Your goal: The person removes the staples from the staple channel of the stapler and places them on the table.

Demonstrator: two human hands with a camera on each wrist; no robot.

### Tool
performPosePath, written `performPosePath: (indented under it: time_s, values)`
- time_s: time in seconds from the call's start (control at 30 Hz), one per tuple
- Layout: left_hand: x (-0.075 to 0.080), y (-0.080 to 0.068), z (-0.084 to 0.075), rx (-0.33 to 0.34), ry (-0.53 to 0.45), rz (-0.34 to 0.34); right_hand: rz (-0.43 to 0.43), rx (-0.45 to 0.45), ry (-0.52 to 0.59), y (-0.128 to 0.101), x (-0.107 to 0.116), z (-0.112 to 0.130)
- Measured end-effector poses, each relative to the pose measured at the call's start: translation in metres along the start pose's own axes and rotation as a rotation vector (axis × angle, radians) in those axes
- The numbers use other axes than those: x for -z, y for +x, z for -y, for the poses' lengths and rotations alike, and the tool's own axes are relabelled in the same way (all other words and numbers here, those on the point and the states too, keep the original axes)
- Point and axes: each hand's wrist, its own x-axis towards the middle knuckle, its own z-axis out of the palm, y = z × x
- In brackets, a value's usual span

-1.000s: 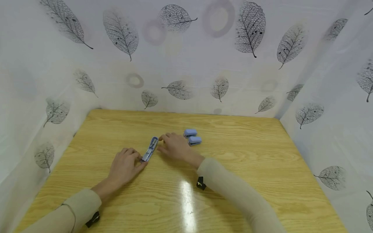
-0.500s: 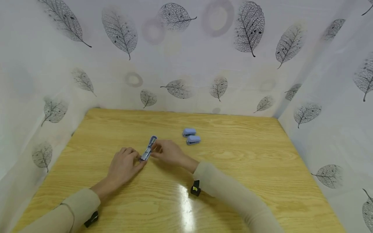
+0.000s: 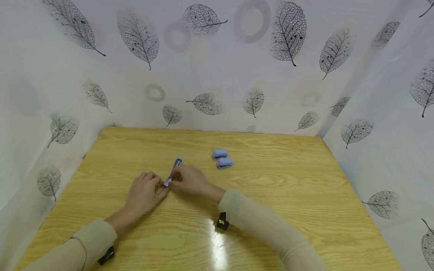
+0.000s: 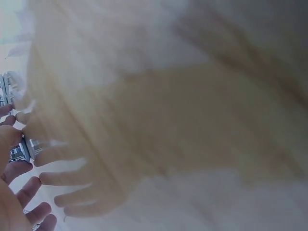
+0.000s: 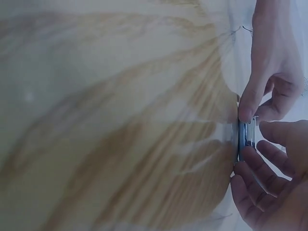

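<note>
A: Status of the stapler (image 3: 172,174)?

B: Lying opened on the table (image 3: 271,195). Left hand (image 3: 144,194) pinches its near end; right hand (image 3: 190,180) fingers curl on its middle. Not yet closed, apparently mid-job.

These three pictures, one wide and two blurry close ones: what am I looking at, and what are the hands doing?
No machine here: a person's two bare hands. The wide picture comes from a camera on the head, looking down at a wooden table. The blurry two come from cameras on each wrist, very close to the tabletop. The left hand and right hand both hold an opened blue stapler lying on the table; the fingers pinch its metal part. Two small blue staplers lie beyond, untouched.
</note>
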Motion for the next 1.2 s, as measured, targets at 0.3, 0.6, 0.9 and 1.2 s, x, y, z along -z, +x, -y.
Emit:
performPosePath:
  time_s: [0.3,0.6,0.9,1.2]
  values:
    - [0.0003,-0.0016,0.0007,0.002,0.001,-0.001,-0.007,0.015,-0.097,0.0045,-0.0074,0.0033]
    - [0.0002,0.0001,0.0007,-0.01,0.01,-0.006,0.005,-0.003,-0.091,0.0064,-0.0059,0.0051]
    - [0.0008,-0.0002,-0.0007,-0.025,0.012,-0.009,0.01,-0.005,0.017,0.006,-0.0057,0.0026]
    - [0.0,-0.0002,-0.0007,-0.026,0.01,-0.009,-0.03,-0.055,0.064,0.0066,-0.0076,0.0055]
